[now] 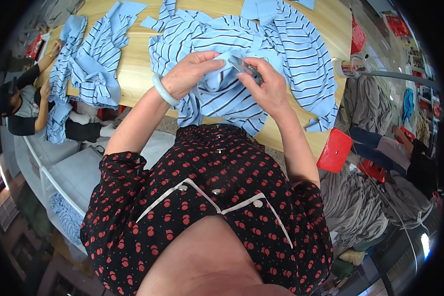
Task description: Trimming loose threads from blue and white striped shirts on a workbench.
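A light blue garment with dark and white stripes (202, 37) lies bunched on the wooden table in front of me, part of it hanging over the near edge. My left hand (190, 74), with a pale bangle at the wrist, pinches a plain blue edge of this garment between thumb and fingers. In my right hand (269, 86) is a small pair of thread snips (246, 69), its blades pointing left against the raised cloth, close to my left fingertips. Whether the blades are closed on a thread is too small to tell.
More striped garments lie on the table (138, 59) to the left (96, 64) and right (308, 59). A clear container (352, 67) sits at the right edge, above a red stool (334, 150). Grey cloth (352, 209) is heaped at the right. One person (27, 106) sits left, another (404, 153) right.
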The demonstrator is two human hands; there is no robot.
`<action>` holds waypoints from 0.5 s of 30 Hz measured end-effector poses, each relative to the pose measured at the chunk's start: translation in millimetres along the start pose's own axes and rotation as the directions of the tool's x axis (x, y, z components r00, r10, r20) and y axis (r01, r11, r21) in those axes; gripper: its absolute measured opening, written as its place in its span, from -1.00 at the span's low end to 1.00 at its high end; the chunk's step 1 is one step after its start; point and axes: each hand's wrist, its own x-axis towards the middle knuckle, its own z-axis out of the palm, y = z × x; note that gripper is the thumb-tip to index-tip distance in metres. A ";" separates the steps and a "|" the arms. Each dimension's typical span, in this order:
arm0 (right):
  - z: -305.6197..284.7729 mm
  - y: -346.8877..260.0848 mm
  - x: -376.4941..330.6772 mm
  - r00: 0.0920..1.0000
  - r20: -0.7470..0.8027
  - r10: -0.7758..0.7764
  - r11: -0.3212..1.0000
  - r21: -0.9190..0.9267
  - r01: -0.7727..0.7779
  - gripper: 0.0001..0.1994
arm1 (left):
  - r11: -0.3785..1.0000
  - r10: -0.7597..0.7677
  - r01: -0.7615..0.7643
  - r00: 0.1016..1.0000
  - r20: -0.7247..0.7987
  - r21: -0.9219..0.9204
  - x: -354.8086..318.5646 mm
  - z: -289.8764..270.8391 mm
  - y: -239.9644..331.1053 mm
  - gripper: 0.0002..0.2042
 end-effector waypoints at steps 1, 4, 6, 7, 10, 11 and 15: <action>0.7 1.7 0.0 1.000 -0.002 0.001 1.000 0.001 -0.001 -0.74 | 1.000 -0.004 0.003 1.000 0.005 0.005 0.5 1.2 0.1 -0.80; 2.4 3.7 0.5 1.000 -0.010 -0.024 0.999 0.022 0.024 -0.74 | 1.000 -0.001 0.001 1.000 0.028 0.012 2.2 0.3 -2.9 -0.80; 1.4 3.1 1.6 1.000 0.017 0.007 1.000 0.017 -0.007 -0.75 | 1.000 0.006 -0.006 0.999 0.045 0.014 3.6 -0.8 -5.8 -0.80; 0.9 2.7 1.6 1.000 0.017 0.006 1.000 0.018 -0.007 -0.75 | 1.000 0.002 -0.002 0.998 0.058 -0.007 3.7 -1.5 -6.8 -0.79; 0.0 3.2 0.5 1.000 0.027 -0.008 1.000 -0.026 0.009 -0.78 | 0.998 -0.016 0.020 0.998 0.063 -0.060 3.5 -1.2 -7.7 -0.80; 2.1 6.7 -0.8 0.999 0.005 -0.039 0.999 -0.020 0.039 -0.79 | 0.995 -0.031 0.036 0.998 0.052 -0.093 3.3 -1.1 -8.1 -0.80; -1.0 4.4 -3.1 1.000 -0.022 0.010 0.999 0.032 -0.009 -0.79 | 0.992 -0.039 0.044 0.998 0.052 -0.117 3.9 -4.1 -10.1 -0.81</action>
